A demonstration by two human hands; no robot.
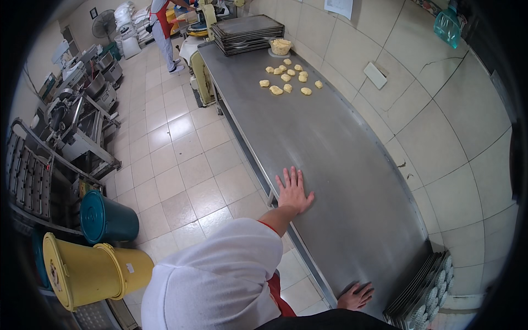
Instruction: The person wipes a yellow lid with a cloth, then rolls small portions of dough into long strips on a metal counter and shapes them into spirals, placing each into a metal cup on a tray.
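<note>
My left hand [294, 192] rests palm down with fingers spread on the steel table [341, 154], close to its near edge. My right hand [356, 297] lies on the same tabletop lower in the view, fingers apart, beside a stack of trays with round fluted moulds [421, 289]. Neither hand holds anything. Several pale yellow dough pieces [286, 77] sit scattered toward the far end, with a tub of yellow mixture [280, 47] behind them and a pile of flat dark trays [247, 30] at the back.
Yellow buckets [74, 275], a teal bin [107, 220], a metal rack [30, 181] and machinery [82, 110] line the left. Tiled floor [170, 176] runs alongside the table. A co-worker [164, 33] in a red apron stands at the far end. A tiled wall [451, 137] borders the right.
</note>
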